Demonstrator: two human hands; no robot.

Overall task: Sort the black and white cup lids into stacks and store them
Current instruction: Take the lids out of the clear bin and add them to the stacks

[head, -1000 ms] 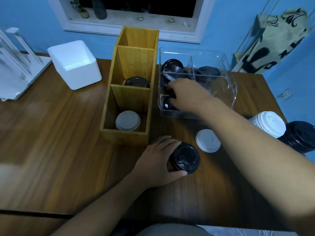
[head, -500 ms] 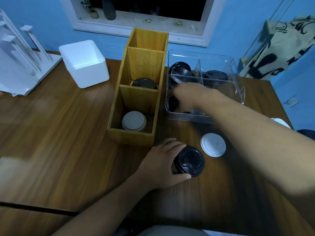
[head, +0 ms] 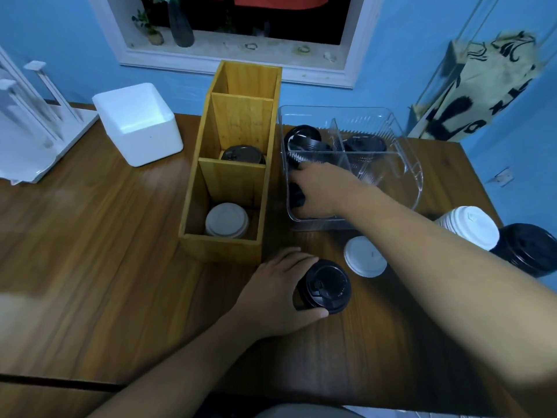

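Black lid stack (head: 325, 286) stands on the table (head: 120, 267), gripped by the left hand (head: 271, 294). The right hand (head: 319, 188) pinches another black lid (head: 297, 191) inside the clear bin (head: 410, 164), whose wall could knock it loose.

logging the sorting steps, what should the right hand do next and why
The right hand should probably lift the black lid it curls round out of the clear bin and set it on the black stack gripped by the left hand.

Glossy wood table (head: 120, 267); clear plastic bin (head: 404, 164); matt wooden organizer (head: 223, 245)
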